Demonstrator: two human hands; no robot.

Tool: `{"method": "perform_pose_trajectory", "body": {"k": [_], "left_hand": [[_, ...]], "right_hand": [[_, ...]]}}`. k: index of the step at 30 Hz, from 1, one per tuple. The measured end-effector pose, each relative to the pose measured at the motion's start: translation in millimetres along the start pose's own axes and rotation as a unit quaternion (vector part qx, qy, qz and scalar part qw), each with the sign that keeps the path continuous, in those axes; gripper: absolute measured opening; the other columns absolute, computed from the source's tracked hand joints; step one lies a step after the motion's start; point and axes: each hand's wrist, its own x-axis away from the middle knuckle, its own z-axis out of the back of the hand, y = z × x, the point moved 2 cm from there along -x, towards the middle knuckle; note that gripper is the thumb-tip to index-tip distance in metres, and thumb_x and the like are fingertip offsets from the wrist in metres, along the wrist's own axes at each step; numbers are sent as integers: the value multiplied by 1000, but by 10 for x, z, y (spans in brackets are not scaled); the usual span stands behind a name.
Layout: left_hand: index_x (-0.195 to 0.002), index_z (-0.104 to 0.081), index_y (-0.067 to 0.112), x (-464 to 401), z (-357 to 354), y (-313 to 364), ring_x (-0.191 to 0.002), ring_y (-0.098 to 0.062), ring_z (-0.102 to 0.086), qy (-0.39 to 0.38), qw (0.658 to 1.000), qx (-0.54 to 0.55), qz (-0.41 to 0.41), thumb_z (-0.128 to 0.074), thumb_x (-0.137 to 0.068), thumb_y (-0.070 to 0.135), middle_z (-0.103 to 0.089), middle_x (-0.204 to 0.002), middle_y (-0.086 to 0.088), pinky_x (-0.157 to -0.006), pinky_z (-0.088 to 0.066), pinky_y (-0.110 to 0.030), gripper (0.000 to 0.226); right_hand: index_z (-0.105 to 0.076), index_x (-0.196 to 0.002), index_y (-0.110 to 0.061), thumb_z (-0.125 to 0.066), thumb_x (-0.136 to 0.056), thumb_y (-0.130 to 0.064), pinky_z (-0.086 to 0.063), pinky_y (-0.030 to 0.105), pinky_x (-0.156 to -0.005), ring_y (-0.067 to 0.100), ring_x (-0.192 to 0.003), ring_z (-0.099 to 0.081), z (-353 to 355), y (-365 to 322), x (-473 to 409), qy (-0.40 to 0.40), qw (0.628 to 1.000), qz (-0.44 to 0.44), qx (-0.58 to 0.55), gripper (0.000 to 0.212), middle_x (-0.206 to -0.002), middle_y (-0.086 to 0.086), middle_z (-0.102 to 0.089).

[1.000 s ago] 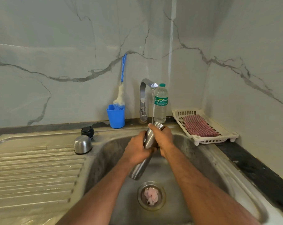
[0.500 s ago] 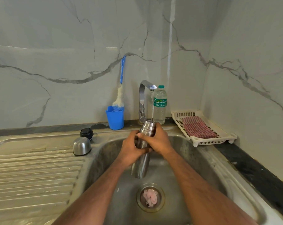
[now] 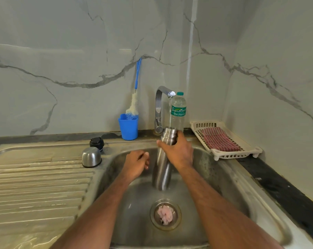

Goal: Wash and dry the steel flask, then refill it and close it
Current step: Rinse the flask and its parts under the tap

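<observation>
The steel flask [image 3: 162, 169] stands upright over the sink basin [image 3: 215, 177], its open mouth under the running tap [image 3: 163, 97], and a thin stream of water falls into it. My right hand [image 3: 179, 151] grips the flask just below its neck. My left hand [image 3: 137, 163] hovers beside the flask on its left, fingers loosely curled, holding nothing. The flask's steel cup cap [image 3: 91, 156] and its black stopper [image 3: 97, 142] sit on the drainboard edge to the left of the basin.
A blue cup [image 3: 128, 127] with a bottle brush [image 3: 134, 105] stands behind the sink. A plastic water bottle [image 3: 178, 112] is right of the tap. A white tray [image 3: 233, 155] with a red checked cloth [image 3: 219, 139] lies at the right. A pink scrap [image 3: 165, 213] sits in the drain.
The flask has been tipped from slanted to upright under the tap. My left hand has let go of it and drawn away to the left; my right hand keeps its grip.
</observation>
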Motion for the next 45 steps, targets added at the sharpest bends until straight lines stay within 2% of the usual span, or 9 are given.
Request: {"method": "perform_pose_trajectory", "body": {"k": [6,14,18,21,23,28,36,41,45], "left_hand": [[-77,-66,12,-41,-35,-48,-56,-11,-65,-12,999,-49,-15,-58,-102,12,-71,-70,-6,-60,-56,-26,26],[-81,-67,14,-37,3,-43,-59,-11,-67,-15,997,-75,-11,-63,-97,10,-72,-72,-4,-60,-54,-23,17],[-80,-67,16,-29,-2,-52,-58,-10,-67,-10,997,-81,-14,-65,-97,12,-72,-70,-2,-58,-53,-22,18],[-80,-68,16,-29,16,-44,-58,-7,-66,-12,996,-89,-16,-66,-97,15,-71,-68,0,-59,-50,-20,17],[-81,-68,16,-16,10,-48,-61,-8,-67,-10,996,-86,-17,-65,-97,16,-71,-68,-1,-59,-48,-18,17],[-80,-69,18,-34,11,-53,-69,-12,-68,-19,995,-99,-18,-65,-97,19,-72,-71,0,-66,-49,-22,18],[-83,-69,19,-22,-1,-67,-74,-15,-70,-26,995,-94,-14,-66,-97,25,-73,-74,1,-72,-55,-28,16],[-84,-68,17,-13,-13,-52,-75,-15,-68,-29,995,-96,-13,-64,-99,25,-72,-78,-1,-75,-55,-30,17],[-85,-68,17,4,-22,-59,-80,-22,-70,-29,996,-86,-4,-62,-100,31,-72,-80,-4,-78,-56,-36,22]], "right_hand": [[-58,-123,-30,-83,-71,-59,-54,30,-80,7,-85,-65,-37,10,19,-19,999,1,30,64,-99,-11,-69],[-59,-120,-29,-83,-72,-58,-53,29,-80,9,-85,-64,0,-26,23,2,1000,3,26,61,-97,-12,-68],[-62,-119,-31,-84,-70,-59,-54,30,-83,7,-87,-65,-35,-9,53,-46,997,-14,60,60,-99,-12,-69],[-62,-113,-32,-83,-70,-60,-57,35,-85,6,-84,-65,-21,-6,15,-1,1000,-12,12,56,-92,-14,-68],[-63,-115,-32,-85,-70,-58,-56,33,-87,7,-86,-64,-28,5,42,-42,998,-17,39,57,-96,-14,-68],[-63,-113,-32,-83,-70,-61,-57,35,-86,5,-83,-65,-4,0,-18,8,1000,-17,-5,57,-90,-16,-67],[-61,-118,-30,-86,-69,-57,-54,31,-85,7,-89,-66,-6,15,-6,-11,1000,-28,0,61,-98,-13,-70],[-61,-115,-30,-85,-73,-54,-36,13,-64,-5,-74,-53,10,46,-17,-7,999,-29,-15,54,-94,-16,-64],[-62,-117,-30,-85,-69,-59,-51,25,-77,2,-80,-61,-21,75,2,-34,998,-39,37,61,-98,-13,-69]]}}
